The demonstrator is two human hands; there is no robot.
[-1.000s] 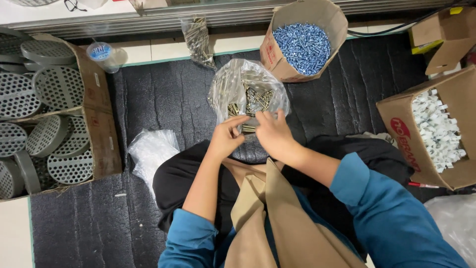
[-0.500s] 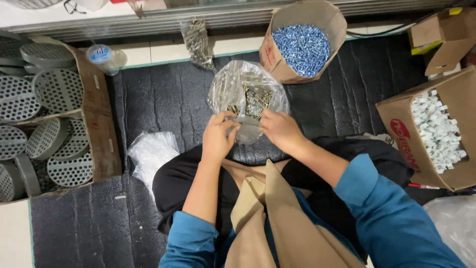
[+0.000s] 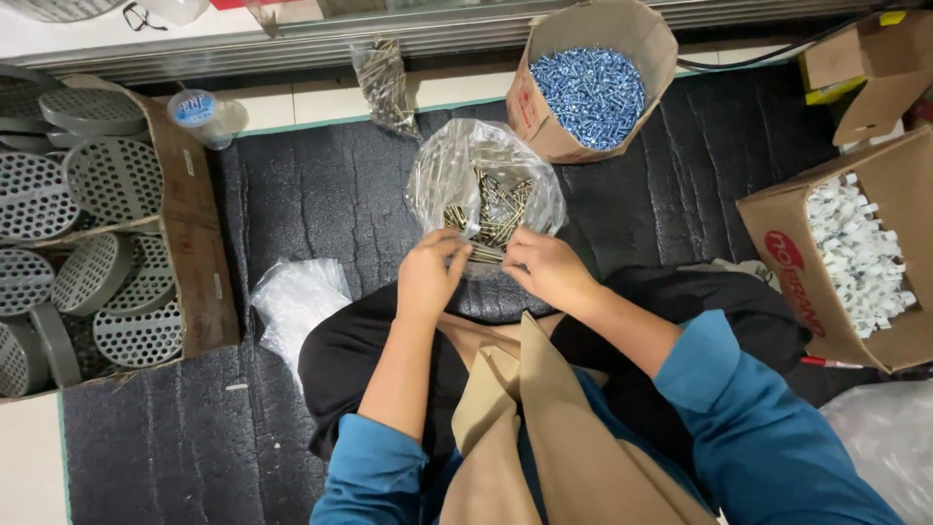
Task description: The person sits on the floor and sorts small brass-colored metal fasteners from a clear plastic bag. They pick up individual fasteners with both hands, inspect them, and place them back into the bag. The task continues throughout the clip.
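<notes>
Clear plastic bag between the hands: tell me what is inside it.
The clear plastic bag holds a loose heap of brass-coloured screws. The left hand and right hand grip its near edge and cover whatever lies at that end.

This is looking like a hardware shop or small packing workshop, with stock sitting in bulk on the floor. An open carton of bluish screws (image 3: pixel 590 83), a box of white plastic clips (image 3: pixel 855 255) and cartons of grey perforated discs (image 3: pixel 92 224) are standing around a black foam mat (image 3: pixel 321 194), where a clear bag of brass-coloured screws (image 3: pixel 483 190) is lying.
</notes>
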